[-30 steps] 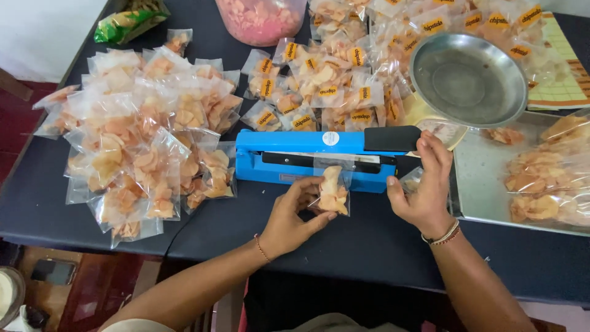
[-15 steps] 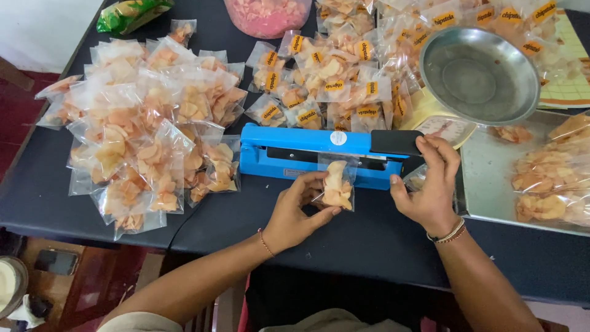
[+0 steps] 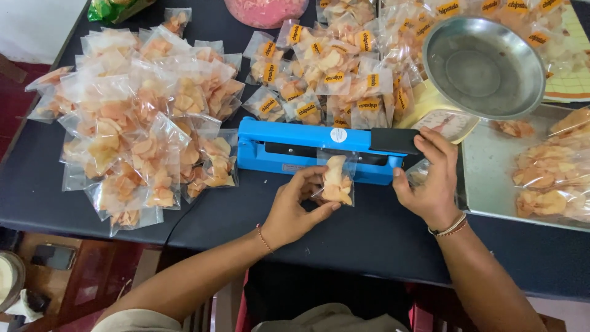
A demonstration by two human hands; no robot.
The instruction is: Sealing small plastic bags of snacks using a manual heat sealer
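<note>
Not much has shifted since half a second back: both of my hands sit about where they were, the view has just drifted a touch, and the blue sealer arm looks pressed down like before.

So, middle of the frame: my left hand is pinching a small clear bag of chips between thumb and fingers, holding it upright with its top edge tucked under the arm of the blue heat sealer. Bottom of the bag hangs just in front of the sealer, over the dark table. My right hand is curled over the black handle end of the sealer, right of centre, fingers wrapped on top and thumb on the near side, pushing down as far as I can tell.

Left side of the frame has a big pile of sealed chip bags, touching the sealer's left end. Top centre there's another heap, these ones with yellow labels, lying right behind the sealer. Upper right is a round metal pan sitting on a yellowish kitchen scale, its dial peeking out just above my right hand. Far right, a metal tray holds more filled bags. A pink tub is cut off at the top edge.
</note>
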